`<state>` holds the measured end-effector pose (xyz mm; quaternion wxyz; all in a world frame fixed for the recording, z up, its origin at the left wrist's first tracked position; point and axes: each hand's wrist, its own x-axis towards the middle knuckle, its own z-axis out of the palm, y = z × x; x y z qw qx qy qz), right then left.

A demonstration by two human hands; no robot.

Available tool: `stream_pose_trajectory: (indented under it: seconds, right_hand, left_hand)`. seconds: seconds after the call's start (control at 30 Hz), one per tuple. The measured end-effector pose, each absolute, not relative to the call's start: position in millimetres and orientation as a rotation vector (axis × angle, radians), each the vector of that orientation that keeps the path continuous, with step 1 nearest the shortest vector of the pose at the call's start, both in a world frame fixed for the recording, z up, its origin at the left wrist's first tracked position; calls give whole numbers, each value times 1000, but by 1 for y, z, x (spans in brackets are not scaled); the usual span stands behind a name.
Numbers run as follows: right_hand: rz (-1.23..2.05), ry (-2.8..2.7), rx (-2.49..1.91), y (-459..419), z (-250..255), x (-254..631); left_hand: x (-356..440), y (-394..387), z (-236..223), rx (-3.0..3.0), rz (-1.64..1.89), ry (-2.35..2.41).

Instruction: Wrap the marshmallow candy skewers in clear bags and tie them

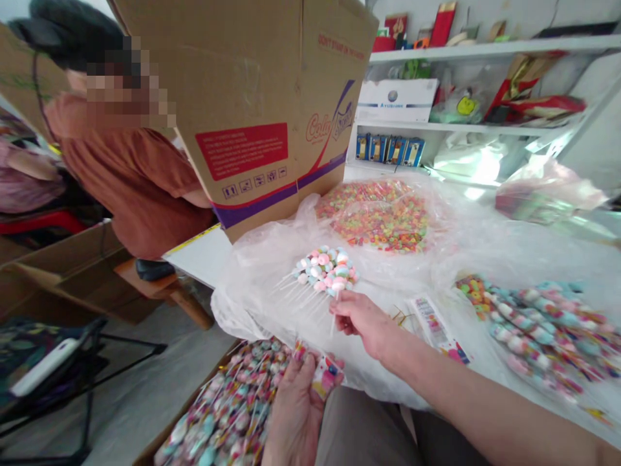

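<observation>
My right hand (361, 320) is closed in a pinch on the white stick of a lollipop, at the near edge of a small pile of pastel lollipops (320, 266). The candy heads are pink, white and blue, and their sticks point towards me. Lower down, my left hand (301, 391) grips a small printed plastic wrapper (324, 377), colourful and partly see-through. Beneath that hand stands a carton full of lollipops (228, 408), many with colourful wrapping. Right of my right hand lies a flat printed wrapper (436, 323) with gold ties (402, 317) beside it.
Orange, red and green ring candies (383, 217) lie under clear plastic at the back. Strings of candy in clear packs (548, 330) are on the right. A big cardboard box (252, 84) stands at the left, with a seated person (130, 175) beyond it. Shelves (466, 126) line the wall.
</observation>
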<state>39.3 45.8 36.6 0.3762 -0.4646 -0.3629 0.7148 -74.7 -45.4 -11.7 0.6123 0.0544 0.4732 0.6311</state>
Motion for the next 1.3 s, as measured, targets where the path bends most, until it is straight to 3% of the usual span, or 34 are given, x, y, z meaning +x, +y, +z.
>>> stream_pose_trajectory:
  seconds: [0.2,0.5,0.7,0.97,1.3]
  right_hand:
    - [1406,-1433,-1172,-17,35,84]
    - [1493,-1161,-1243,-24,17,135]
    - [1292,-1300,-1392,-47,19,182]
    - [761,-1810,-1382,-85,-12,203]
    - [-226,-2117,-1253,-82,-12,201]
  left_hand:
    - [-31,-24,-6,137,1559,1087]
    - [23,-25,5,353,1434,1013]
    - [10,-16,9,-98,1435,1107]
    - [0,-12,15,-317,1483,990]
    - [12,-22,22,30,1685,1044]
